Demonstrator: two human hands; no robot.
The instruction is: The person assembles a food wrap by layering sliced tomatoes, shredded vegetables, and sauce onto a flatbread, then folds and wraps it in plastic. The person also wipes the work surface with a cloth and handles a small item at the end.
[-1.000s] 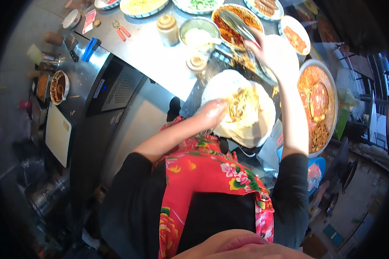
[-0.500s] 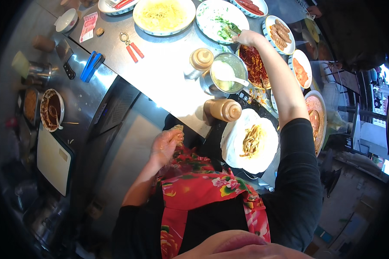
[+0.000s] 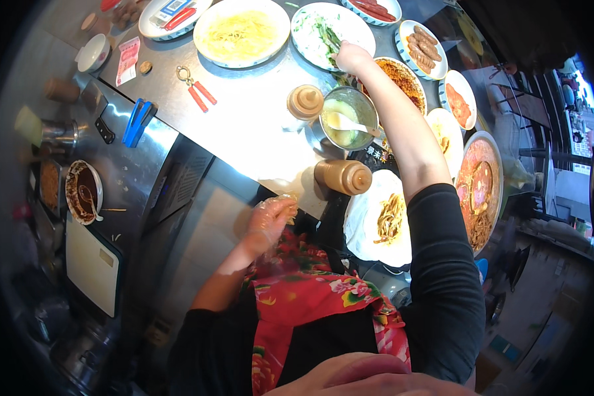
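My right hand (image 3: 354,58) reaches over the rim of a plate (image 3: 365,41) holding shredded pale and green vegetables (image 3: 323,30). Its fingers are closed at the greens; what they grip there is too small to make out. Low by my apron, my left hand (image 3: 267,221) wears a clear plastic glove. Its fingers are curled round something pale yellowish that I cannot make out. Under my right forearm lies a white, thin sheet of food (image 3: 363,228) with brown shreds (image 3: 391,221) on it. Part of the sheet is hidden by my sleeve.
Near the sheet stand a brown sauce bottle (image 3: 343,177), another bottle (image 3: 304,102) and a metal pot (image 3: 369,105) with a white spoon. Around the right are plates of sausages (image 3: 424,47) and a chili-filled bowl (image 3: 409,82). Red-handled pliers (image 3: 197,91) and a knife (image 3: 104,132) lie left.
My right hand has shifted slightly left over the vegetable plate. My left hand has moved a little right, its fingers still closed. The view has shifted slightly.
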